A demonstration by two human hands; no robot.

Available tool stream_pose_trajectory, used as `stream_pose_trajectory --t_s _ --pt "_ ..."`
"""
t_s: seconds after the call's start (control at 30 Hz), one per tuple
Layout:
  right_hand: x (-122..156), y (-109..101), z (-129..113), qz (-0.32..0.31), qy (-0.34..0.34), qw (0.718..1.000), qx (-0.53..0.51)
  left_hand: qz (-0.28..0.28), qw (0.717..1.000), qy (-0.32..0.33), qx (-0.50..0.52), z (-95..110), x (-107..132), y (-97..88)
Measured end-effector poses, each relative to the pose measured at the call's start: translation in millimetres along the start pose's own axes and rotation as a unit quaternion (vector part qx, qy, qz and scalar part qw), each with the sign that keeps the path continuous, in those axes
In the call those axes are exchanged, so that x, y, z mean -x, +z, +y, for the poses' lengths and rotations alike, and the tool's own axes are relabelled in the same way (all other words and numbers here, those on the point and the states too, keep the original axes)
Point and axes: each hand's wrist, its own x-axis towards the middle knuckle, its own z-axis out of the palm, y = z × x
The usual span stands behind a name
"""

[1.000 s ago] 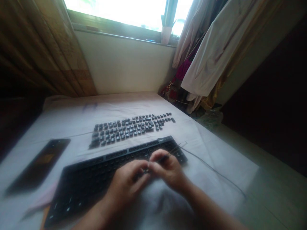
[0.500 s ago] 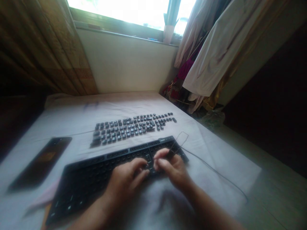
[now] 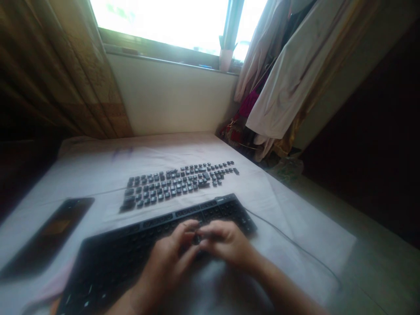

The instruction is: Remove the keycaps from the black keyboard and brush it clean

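Note:
A black keyboard (image 3: 131, 245) with its keycaps off lies on a pale sheet. Both my hands rest over its middle. My left hand (image 3: 170, 258) has its fingers curled, with the fingertips pinched near a small dark thing at the keyboard's centre. My right hand (image 3: 226, 243) is closed too, its fingertips meeting the left's. What they pinch is too small and blurred to name. Several loose black keycaps (image 3: 177, 183) lie in rows on the sheet beyond the keyboard.
A dark phone (image 3: 49, 232) lies on the sheet at the left. The keyboard's thin cable (image 3: 295, 247) runs off to the right. Curtains and hanging clothes (image 3: 288, 78) stand by the window behind. The floor drops away on the right.
The wire-loop tool seen sticking out of my right hand before is out of sight now. Both hands have drawn closer together over the keyboard's middle. The view has tilted slightly.

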Motion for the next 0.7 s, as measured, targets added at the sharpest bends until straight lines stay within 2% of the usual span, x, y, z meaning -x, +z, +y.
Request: stream_pose_trajectory --t_s 0.1,0.2,0.4,0.53,0.7 --pt "-2 -7 0 -0.016 -0.041 0.998 0.043 -0.035 0.987 -0.082 0.132 2 -3 1.3" --pt "-4 -13 -5 -0.032 -0.081 0.991 0.098 -0.057 0.975 -0.115 0.179 3 -5 2.5" --pt "-10 -20 -12 -0.072 -0.103 0.982 0.14 -0.054 0.982 -0.078 0.163 -4 -4 0.9" --pt "-16 -22 -9 -0.082 -0.129 0.978 0.142 -0.065 0.997 -0.008 0.048 -5 -2 -7.8" --pt "-23 -31 -10 -0.114 -0.176 0.964 0.166 -0.064 0.994 0.071 -0.051 1 -1 -15.4"
